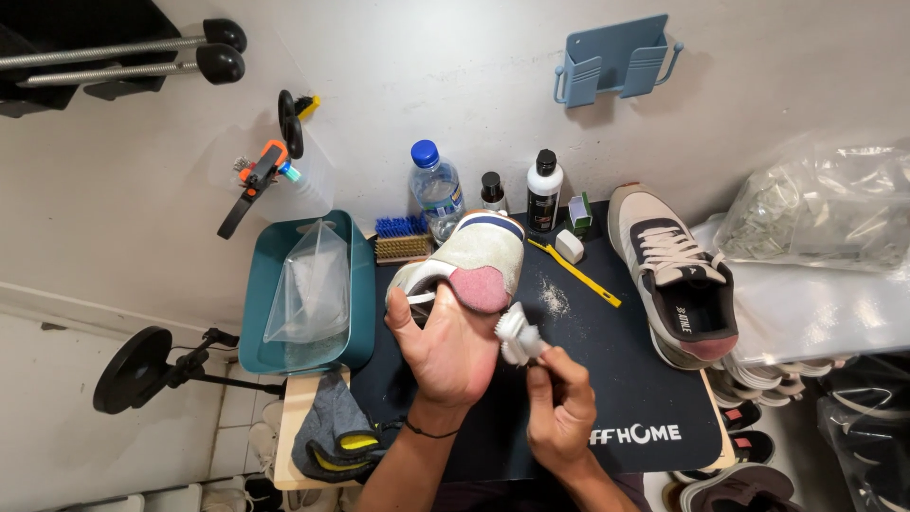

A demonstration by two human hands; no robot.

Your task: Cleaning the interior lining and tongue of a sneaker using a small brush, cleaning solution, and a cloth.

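Note:
My left hand (445, 346) grips a pale sneaker (479, 254) from below, holding it above the dark mat (626, 379) with its heel and reddish lining turned toward me. My right hand (559, 408) holds a small white round brush (517, 337), whose head sits just below the shoe's heel, close to my left palm. The matching sneaker (678, 275) rests upright on the mat to the right, laces up.
A teal tub (355, 284) with a clear plastic bag stands at left. Behind the shoe are a blue-bristled brush (402, 237), a water bottle (436, 190), two dark-capped bottles (543, 194), a yellow tool (578, 275). Grey cloth (327, 431) lies front left. More shoes lie under the table at right.

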